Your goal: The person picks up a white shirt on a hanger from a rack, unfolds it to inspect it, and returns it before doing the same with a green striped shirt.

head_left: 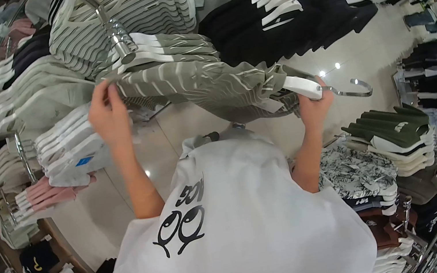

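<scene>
An olive green shirt with white stripes (209,82) is stretched sideways between my two hands. My left hand (109,112) pinches its edge, fingers closed on the fabric. On the other side, my right hand (315,102) is closed round the white hanger (303,86) at the shirt's neck, with the metal hook pointing right. Similar green striped shirts on white hangers (173,48) hang from a chrome rail arm (119,40) just beyond the held shirt.
Black shirts (246,29) hang at the upper middle, and black-and-white striped ones (121,13) at the upper left. White garments (70,142) hang on the left. Dark green shirts (395,126) and a patterned garment (358,167) hang at the right. Tiled floor (167,145) shows between racks.
</scene>
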Demonstrator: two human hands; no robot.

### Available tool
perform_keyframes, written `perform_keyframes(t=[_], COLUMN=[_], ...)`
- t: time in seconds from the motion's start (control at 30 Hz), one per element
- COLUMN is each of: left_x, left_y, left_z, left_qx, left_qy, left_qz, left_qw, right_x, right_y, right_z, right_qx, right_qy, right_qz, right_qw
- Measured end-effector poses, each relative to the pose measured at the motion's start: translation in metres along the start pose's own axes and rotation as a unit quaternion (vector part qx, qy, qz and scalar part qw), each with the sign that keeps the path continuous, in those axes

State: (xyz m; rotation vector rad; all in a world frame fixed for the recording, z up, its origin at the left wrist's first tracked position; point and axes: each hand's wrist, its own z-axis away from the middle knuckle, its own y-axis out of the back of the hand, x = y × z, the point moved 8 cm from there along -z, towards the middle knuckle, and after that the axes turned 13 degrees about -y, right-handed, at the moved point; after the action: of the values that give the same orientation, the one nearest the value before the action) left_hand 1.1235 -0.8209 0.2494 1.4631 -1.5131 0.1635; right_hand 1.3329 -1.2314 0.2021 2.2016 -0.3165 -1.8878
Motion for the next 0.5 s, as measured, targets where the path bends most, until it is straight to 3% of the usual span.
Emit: perform_keyframes(t=[0.07,0.13,0.2,0.27,0.3,0.37,0.4,0.5], left_x=[0.005,0.061,0.100,0.092,0.097,0.066,0.069,0.078], left_y=[0.006,-0.010,-0.051,-0.094,-0.103,-0.125,-0.125,-0.107], left_z=[0.001,0.007,0.026,0.057,0.064,0.083,0.086,0.081], left_qx=[-0.004,-0.067,-0.231,-0.347,-0.346,-0.462,-0.465,-0.263], left_qy=[-0.021,-0.230,-0.302,-0.288,-0.290,-0.006,-0.010,0.058], left_qz=[-0.062,-0.053,-0.057,-0.067,-0.065,0.009,0.007,0.258], left_qw=[0.998,0.969,0.923,0.890,0.890,0.887,0.885,0.928], right_x=[-0.009,-0.026,-0.036,-0.067,-0.078,-0.099,-0.107,-0.121], right_y=[0.005,-0.016,-0.044,-0.071,-0.078,-0.104,-0.112,-0.135], right_z=[-0.003,-0.001,0.001,0.006,0.010,0.022,0.027,0.045], right_qx=[0.003,-0.091,-0.142,-0.174,-0.172,-0.191,-0.187,-0.210], right_qy=[0.002,-0.005,0.035,0.163,0.164,0.183,0.181,0.188], right_qz=[0.016,0.083,0.089,0.153,0.154,0.200,0.199,0.188], right_qw=[1.000,0.992,0.985,0.959,0.959,0.943,0.945,0.941])
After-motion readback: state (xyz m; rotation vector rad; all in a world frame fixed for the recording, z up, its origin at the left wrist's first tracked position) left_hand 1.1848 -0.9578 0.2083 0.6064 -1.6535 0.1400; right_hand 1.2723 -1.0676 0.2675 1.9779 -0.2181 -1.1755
